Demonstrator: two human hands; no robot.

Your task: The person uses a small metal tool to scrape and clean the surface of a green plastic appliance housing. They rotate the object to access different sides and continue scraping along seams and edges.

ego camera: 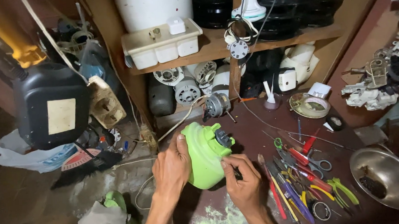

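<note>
A bright green plastic housing (205, 153) with a small dark switch part on its top right stands on the dark brown table (259, 131). My left hand (171, 169) grips its left side, thumb up on the shell. My right hand (243, 180) presses against its lower right side, fingers curled on a small dark piece; what that piece is I cannot tell. Pale green dust (219, 220) lies on the table between my wrists.
Screwdrivers, pliers and scissors (303, 174) lie in a heap right of my right hand. A metal bowl (387, 177) sits at the far right, a tape roll (310, 105) and a small motor (216, 105) behind. Shelves of motor parts stand beyond; a black jerrycan (51, 106) at left.
</note>
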